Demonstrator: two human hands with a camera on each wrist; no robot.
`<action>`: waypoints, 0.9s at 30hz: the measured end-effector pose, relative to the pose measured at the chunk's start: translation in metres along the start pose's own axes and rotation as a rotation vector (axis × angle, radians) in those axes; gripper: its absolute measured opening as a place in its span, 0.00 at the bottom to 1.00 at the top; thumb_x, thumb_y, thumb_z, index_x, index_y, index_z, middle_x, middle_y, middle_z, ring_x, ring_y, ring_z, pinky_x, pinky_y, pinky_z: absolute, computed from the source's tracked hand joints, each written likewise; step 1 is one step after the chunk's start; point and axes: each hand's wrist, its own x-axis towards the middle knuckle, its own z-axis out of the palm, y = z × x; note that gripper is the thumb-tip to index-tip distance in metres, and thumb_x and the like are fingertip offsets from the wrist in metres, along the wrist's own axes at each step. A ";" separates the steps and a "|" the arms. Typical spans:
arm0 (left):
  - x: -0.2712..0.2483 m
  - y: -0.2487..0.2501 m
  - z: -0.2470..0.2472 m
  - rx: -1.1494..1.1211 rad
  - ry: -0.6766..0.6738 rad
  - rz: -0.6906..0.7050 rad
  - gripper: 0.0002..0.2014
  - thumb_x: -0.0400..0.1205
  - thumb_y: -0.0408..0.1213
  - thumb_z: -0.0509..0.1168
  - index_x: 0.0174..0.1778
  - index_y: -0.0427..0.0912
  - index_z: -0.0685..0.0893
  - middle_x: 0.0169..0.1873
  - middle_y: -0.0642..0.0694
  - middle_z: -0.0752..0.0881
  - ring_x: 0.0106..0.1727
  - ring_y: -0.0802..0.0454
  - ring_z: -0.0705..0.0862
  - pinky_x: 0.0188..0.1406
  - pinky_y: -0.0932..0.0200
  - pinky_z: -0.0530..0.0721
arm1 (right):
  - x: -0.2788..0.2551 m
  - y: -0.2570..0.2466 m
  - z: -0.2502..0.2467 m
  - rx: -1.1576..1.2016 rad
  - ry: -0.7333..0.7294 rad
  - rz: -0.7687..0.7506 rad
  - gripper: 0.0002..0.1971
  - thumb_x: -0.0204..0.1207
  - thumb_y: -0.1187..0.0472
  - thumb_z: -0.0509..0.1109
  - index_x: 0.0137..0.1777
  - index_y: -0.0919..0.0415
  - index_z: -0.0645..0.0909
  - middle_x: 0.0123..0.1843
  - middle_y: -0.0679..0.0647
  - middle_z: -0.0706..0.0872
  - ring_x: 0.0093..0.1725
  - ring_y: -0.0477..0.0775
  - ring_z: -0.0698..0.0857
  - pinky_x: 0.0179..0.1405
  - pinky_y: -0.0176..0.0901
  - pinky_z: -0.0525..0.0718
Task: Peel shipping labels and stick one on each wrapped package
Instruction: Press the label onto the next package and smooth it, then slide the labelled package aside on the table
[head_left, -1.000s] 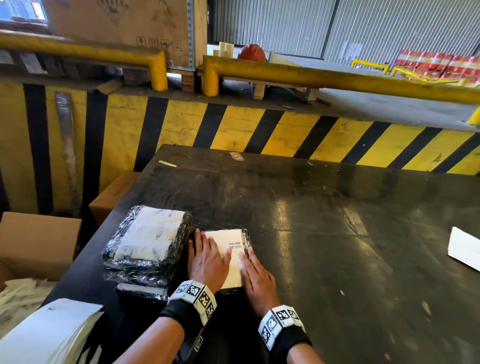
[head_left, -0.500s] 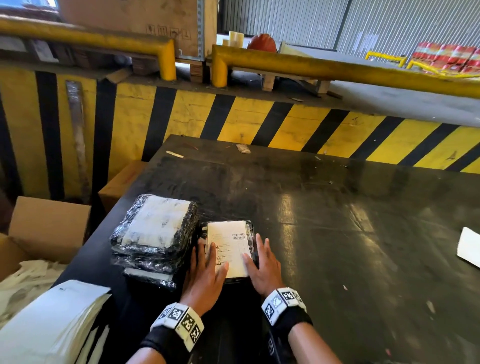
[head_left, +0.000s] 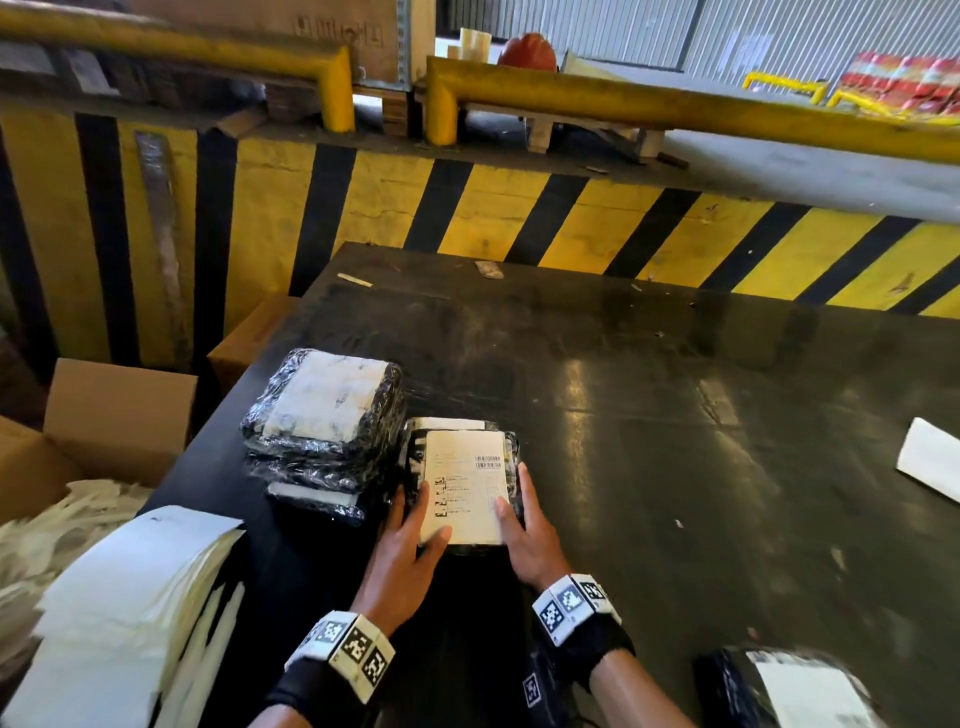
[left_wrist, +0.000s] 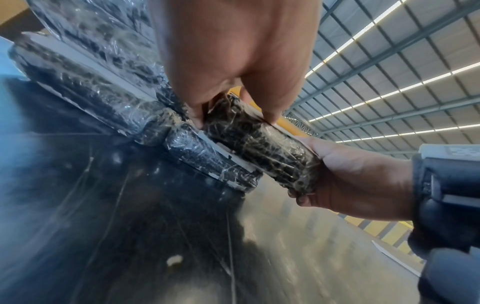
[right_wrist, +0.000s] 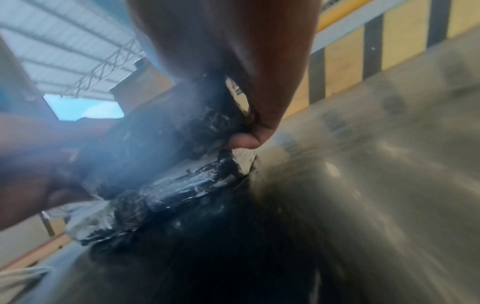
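A black film-wrapped package (head_left: 465, 488) with a white shipping label on top is held between both hands, slightly above the black table (head_left: 675, 415). My left hand (head_left: 410, 540) grips its left edge, thumb on the label. My right hand (head_left: 524, 525) grips its right edge. In the left wrist view the package (left_wrist: 262, 148) is tilted above another wrapped package (left_wrist: 207, 158) lying on the table. The right wrist view shows the same held package (right_wrist: 155, 144) over the lower one (right_wrist: 168, 197). A stack of wrapped packages (head_left: 324, 415) stands just to the left.
A pile of white label sheets (head_left: 119, 613) lies at the near left. Beside the table stands an open cardboard box (head_left: 114, 415). One labelled package (head_left: 795, 691) sits at the near right, and a white paper (head_left: 930, 462) at the right edge. A yellow-black barrier (head_left: 519, 218) bounds the far side.
Both hands went from pressing flat on the label to gripping the package's sides. The package has come up off the one beneath and tilted.
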 end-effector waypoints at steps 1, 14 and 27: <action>-0.008 0.003 -0.001 -0.009 -0.004 0.021 0.36 0.85 0.37 0.60 0.83 0.46 0.44 0.82 0.46 0.56 0.77 0.63 0.53 0.71 0.72 0.54 | -0.010 0.002 0.000 0.036 0.005 0.005 0.32 0.84 0.48 0.56 0.83 0.43 0.44 0.78 0.52 0.72 0.68 0.50 0.78 0.68 0.41 0.71; -0.111 -0.015 0.019 -0.131 -0.049 -0.158 0.27 0.86 0.56 0.47 0.79 0.48 0.67 0.79 0.50 0.67 0.80 0.58 0.63 0.81 0.58 0.57 | -0.146 0.034 -0.025 0.244 0.223 0.078 0.27 0.83 0.52 0.62 0.80 0.47 0.60 0.76 0.50 0.73 0.70 0.46 0.76 0.66 0.37 0.73; -0.142 0.045 0.144 0.586 -0.466 -0.038 0.36 0.82 0.65 0.38 0.84 0.49 0.54 0.85 0.45 0.45 0.85 0.48 0.40 0.82 0.46 0.39 | -0.245 0.097 -0.175 0.263 0.420 0.094 0.23 0.83 0.51 0.61 0.77 0.39 0.65 0.73 0.41 0.71 0.69 0.42 0.74 0.64 0.31 0.75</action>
